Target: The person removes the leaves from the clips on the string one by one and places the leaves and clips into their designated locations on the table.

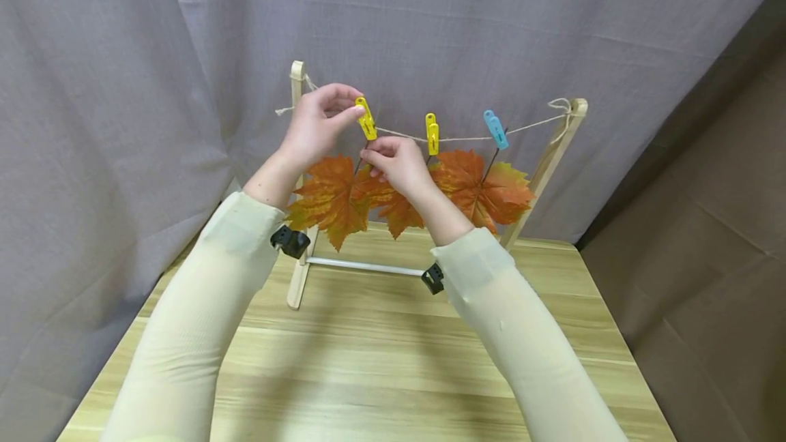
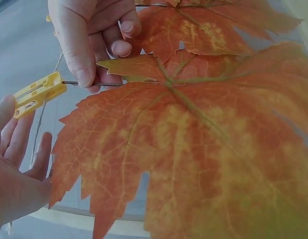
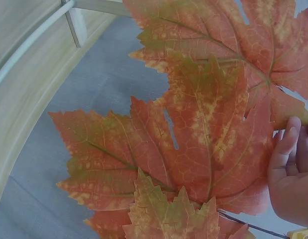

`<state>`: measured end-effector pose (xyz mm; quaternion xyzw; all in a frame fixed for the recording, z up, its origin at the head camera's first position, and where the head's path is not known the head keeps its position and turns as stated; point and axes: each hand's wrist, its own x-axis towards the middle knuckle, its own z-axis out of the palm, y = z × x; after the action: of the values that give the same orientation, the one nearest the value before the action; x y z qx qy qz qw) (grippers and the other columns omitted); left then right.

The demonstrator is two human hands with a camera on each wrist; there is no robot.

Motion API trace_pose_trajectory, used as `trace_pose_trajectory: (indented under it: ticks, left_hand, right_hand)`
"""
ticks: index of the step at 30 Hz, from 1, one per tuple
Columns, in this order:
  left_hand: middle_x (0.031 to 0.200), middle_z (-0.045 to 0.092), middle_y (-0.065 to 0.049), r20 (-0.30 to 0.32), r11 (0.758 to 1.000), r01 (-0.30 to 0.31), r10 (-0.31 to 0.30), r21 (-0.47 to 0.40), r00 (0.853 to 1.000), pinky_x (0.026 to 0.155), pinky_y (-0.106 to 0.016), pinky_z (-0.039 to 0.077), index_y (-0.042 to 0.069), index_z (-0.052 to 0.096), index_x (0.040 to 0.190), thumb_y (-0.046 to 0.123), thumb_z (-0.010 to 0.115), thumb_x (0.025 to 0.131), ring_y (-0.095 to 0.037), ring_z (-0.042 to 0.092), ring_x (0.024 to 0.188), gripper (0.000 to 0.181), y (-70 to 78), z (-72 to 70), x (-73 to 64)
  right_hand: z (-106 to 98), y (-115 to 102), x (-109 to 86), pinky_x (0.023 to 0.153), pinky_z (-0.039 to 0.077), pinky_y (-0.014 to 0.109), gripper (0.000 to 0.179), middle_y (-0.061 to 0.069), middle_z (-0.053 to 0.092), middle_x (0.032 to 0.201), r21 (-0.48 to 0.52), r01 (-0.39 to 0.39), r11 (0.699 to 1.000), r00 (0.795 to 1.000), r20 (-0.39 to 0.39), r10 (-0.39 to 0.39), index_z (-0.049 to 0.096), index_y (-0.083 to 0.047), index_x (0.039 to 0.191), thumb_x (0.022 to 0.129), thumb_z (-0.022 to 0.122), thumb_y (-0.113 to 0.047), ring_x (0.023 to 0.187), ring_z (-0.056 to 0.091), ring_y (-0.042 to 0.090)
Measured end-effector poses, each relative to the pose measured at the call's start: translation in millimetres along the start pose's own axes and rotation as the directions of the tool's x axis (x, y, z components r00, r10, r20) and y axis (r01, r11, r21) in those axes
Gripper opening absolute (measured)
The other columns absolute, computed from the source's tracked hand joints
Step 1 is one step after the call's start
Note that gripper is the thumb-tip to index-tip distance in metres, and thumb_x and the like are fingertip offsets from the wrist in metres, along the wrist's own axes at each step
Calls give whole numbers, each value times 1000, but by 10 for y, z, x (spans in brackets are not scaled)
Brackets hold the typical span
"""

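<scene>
My left hand [image 1: 314, 125] pinches a yellow clothespin [image 1: 366, 119] by its handle end, at the left part of a string [image 1: 457, 139]. The right hand [image 1: 399, 162] pinches the dark stem [image 2: 111, 84] of an orange maple leaf [image 1: 336, 196] just below that clothespin. In the left wrist view the stem's upper end meets the tip of the clothespin [image 2: 40, 94], and the string passes by it. Another yellow clothespin [image 1: 432, 135] and a blue clothespin [image 1: 496, 129] sit further right on the string, with leaves [image 1: 479, 186] hanging below them.
A wooden stand has a left post [image 1: 297, 84] and a right post [image 1: 552, 155], with the string tied between them. A white bar [image 1: 368, 267] joins the posts low down. The stand is on a wood-grain table [image 1: 368, 360] before a grey curtain [image 1: 430, 33].
</scene>
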<state>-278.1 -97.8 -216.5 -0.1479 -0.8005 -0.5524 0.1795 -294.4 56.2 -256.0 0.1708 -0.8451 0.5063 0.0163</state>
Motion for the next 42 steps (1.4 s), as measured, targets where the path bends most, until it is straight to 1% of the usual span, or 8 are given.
trace_pose_trajectory:
  ticks: [6,11,14,20,27,31,37,42]
  left_hand:
    - [109,67,-17,-28,1000,-4,5,13,1000,96,-34,46,1,63,108,15,63,90,-22,61,104,23,-2,2,-17]
    - [107,67,-13,-83,998,-19,23,54,996,90,-30,47,3,64,107,15,63,89,-18,60,102,22,23,2,-35]
    - [106,68,-12,-127,997,-15,24,74,992,90,-28,46,4,65,107,16,64,89,-16,60,101,22,41,-6,-50]
    - [110,69,-12,-192,999,25,-16,42,981,96,-26,45,4,66,110,17,65,88,-16,62,105,26,51,-38,-68]
    - [110,69,-13,-202,999,46,-47,-9,978,92,-25,48,3,66,110,16,66,87,-15,64,102,26,42,-87,-89]
    - [109,69,-13,-205,998,60,-62,-13,977,89,-25,50,3,66,109,16,65,88,-15,65,100,25,42,-107,-94]
    - [108,70,-13,-230,998,57,-63,-29,971,88,-25,51,3,67,108,15,66,87,-13,66,98,24,32,-119,-100]
    - [104,70,-16,-275,998,35,-49,-56,960,82,-19,51,1,69,105,13,68,85,-2,65,85,24,12,-130,-102]
  right_hand:
    - [-4,9,0,53,47,20,17,6,66,76,-18,22,1000,1000,0,-22,68,2,94,89,63,-15,56,55,7]
    - [-12,25,-11,55,48,21,17,8,66,75,-40,5,999,1000,4,-5,69,1,93,89,64,-15,58,55,8]
    - [-16,47,-12,56,49,22,17,6,66,76,-59,-11,998,1000,1,11,69,0,94,89,64,-16,59,56,9]
    - [-24,106,3,56,48,20,18,7,68,81,-76,-43,996,999,-12,43,70,-3,95,88,65,-18,60,56,9]
    - [-40,136,12,56,48,20,19,8,68,82,-84,-45,995,999,-10,44,69,-3,95,88,65,-20,62,56,9]
    - [-44,140,16,57,49,22,19,8,69,83,-81,-49,995,999,-7,49,69,-3,94,89,65,-21,62,56,10]
    - [-49,177,34,59,49,23,19,6,67,80,-104,-53,993,999,5,54,69,-3,94,89,64,-21,64,57,10]
    - [-48,210,35,57,48,22,18,6,67,79,-102,-60,993,998,1,60,69,-3,93,89,64,-20,63,56,10]
